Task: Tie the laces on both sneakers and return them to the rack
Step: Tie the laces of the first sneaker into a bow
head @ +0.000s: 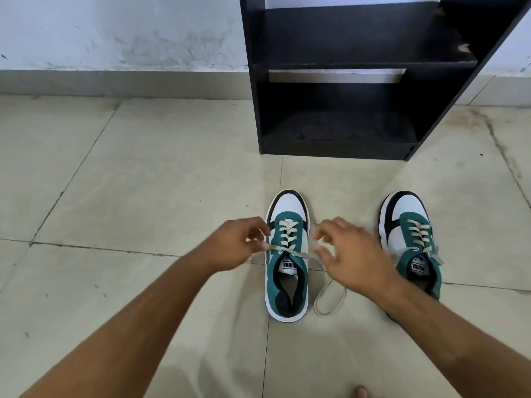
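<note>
Two green, white and black sneakers stand on the tiled floor, toes pointing at the black rack [339,67]. The left sneaker [287,262] has its beige laces untied. My left hand [238,244] pinches the left lace end beside the shoe. My right hand [347,254] hovers on the shoe's right side with fingers spread around the right lace [329,300], which loops loose on the floor; whether it grips the lace is unclear. The right sneaker [411,237] stands farther right, partly behind my right forearm, its laces loose.
The rack's two lower shelves [339,127] hold nothing and stand against a pale wall [115,33]. Beige floor tiles [143,168] spread to the left. A toe [360,392] shows at the bottom edge.
</note>
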